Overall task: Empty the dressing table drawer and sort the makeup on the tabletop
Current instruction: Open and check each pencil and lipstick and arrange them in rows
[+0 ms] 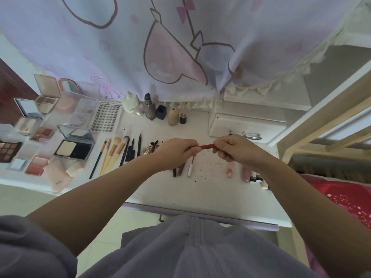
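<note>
White tabletop (210, 189) | slim red lip pencil (207, 146) | left hand (176, 152), right hand (235, 149) grip ends

A thin red lip pencil (207, 146) lies sideways in the air, held at both ends. Below it, brushes (112, 155), black pencils (132, 150) and pink lip tubes (230, 169) lie in rows on the white counter (210, 197).

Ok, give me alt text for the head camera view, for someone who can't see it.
Over a white dressing tabletop, a person's left hand and right hand grip the two ends of a slim red lip pencil. Makeup brushes, open palettes and small bottles lie sorted on the tabletop behind and to the left.
</note>
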The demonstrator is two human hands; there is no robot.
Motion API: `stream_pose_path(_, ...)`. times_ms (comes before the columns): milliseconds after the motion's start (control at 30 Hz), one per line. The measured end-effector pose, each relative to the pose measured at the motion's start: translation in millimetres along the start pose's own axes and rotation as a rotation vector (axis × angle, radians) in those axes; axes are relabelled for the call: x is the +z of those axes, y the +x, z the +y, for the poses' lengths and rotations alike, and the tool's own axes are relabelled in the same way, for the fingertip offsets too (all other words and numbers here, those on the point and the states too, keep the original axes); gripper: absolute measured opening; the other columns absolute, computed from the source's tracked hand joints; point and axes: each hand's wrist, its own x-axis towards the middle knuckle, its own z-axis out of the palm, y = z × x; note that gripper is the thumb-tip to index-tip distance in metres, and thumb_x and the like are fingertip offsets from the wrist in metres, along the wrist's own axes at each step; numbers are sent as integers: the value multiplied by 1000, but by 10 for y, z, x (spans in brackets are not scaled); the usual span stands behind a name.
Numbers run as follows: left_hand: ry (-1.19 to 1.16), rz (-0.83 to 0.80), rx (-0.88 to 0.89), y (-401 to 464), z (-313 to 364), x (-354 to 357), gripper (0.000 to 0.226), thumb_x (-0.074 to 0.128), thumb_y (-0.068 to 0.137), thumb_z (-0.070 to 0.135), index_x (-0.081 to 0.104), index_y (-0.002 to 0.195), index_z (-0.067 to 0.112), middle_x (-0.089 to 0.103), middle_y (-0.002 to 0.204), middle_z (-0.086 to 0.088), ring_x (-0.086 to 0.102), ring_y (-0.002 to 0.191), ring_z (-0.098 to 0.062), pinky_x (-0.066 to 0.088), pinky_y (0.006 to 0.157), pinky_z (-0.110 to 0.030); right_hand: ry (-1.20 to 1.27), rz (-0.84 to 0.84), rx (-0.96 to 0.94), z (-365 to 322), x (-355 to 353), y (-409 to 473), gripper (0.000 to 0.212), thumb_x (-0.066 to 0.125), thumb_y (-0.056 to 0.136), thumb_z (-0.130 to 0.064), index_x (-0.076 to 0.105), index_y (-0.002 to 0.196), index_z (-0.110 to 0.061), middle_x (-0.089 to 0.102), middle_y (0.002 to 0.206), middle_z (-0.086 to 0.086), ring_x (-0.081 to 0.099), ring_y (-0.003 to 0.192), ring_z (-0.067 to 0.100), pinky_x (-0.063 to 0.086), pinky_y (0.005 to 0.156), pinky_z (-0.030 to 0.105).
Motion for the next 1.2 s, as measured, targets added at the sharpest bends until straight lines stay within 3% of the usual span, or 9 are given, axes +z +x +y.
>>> stream_pose_path(167, -165, -32, -26, 49, -57, -15, 31, 38, 97, 40, 52, 71, 30, 46, 59, 9, 43, 54, -8, 36, 56, -23, -169, 50, -100, -37, -28, -12, 16, 52, 96, -21, 64, 85, -22, 69, 69, -12, 55, 61, -2, 44, 66, 22)
stream_pose_path(300, -266, -95, -53, 44, -62, -46, 33, 40, 96, 42, 59, 74, 27, 44, 57, 11, 40, 49, -3, 35, 54, -19, -87, 48, -115, -33, -30, -34, 13, 54, 95, -23, 67, 90, -22, 73, 78, -8, 62, 70, 0, 45, 67, 22)
stream_pose_path(367, -170, -61, -34, 41, -36, -38, 30, 39, 96, 43, 56, 74, 30, 49, 60, 9, 43, 51, -7, 37, 54, -22, -36, 5, -39, -54, -44, -62, 29, 50, 95, -38, 69, 86, -20, 71, 70, -4, 61, 61, 4, 45, 61, 18)
stream_pose_path(467, 38, 41, 24, 45, 34, -11, 28, 36, 96, 44, 48, 73, 32, 49, 57, 9, 44, 50, -7, 34, 50, -24, -76, -27, 58, -82, -60, -88, 50, 40, 96, -50, 64, 73, -12, 50, 43, -6, 41, 38, 6, 36, 43, 12)
stream_pose_path(567, -21, 51, 23, 52, 63, -21, 32, 36, 97, 42, 43, 67, 33, 47, 58, 9, 44, 52, -9, 36, 52, -26, 3, 15, 5, -85, -56, -89, 41, 45, 97, -40, 60, 71, -13, 45, 42, -9, 35, 38, 5, 33, 44, 13)
stream_pose_path(800, -221, -60, 14, 38, 9, -100, 33, 40, 95, 42, 57, 70, 29, 42, 56, 10, 38, 49, -5, 36, 55, -23, -176, 87, -190, -61, -20, -150, 16, 52, 95, -22, 65, 85, -24, 69, 68, -13, 54, 59, -5, 39, 56, 5)
stream_pose_path(1000, -258, -155, -31, 44, 27, -202, 43, 39, 93, 52, 51, 60, 27, 38, 49, 13, 33, 44, -4, 33, 50, -17, -270, 102, -288, -33, 9, -197, 18, 53, 94, -20, 63, 86, -33, 68, 72, -16, 56, 65, -4, 44, 65, 11)
stream_pose_path(1100, -358, -227, -138, -28, -65, -307, 47, 39, 93, 55, 48, 61, 21, 34, 48, 11, 28, 42, -7, 29, 44, -17, -206, 203, -309, -8, -104, -254, 21, 54, 93, -17, 62, 90, -36, 68, 76, -17, 58, 70, -4, 44, 69, 8)
stream_pose_path(1200, -416, -212, -150, -22, -48, -360, 46, 39, 93, 55, 52, 67, 19, 33, 48, 9, 27, 42, -8, 27, 41, -15, -151, 204, -284, 1, -204, -264, 20, 53, 94, -14, 63, 93, -32, 68, 75, -14, 58, 68, -4, 42, 62, 5)
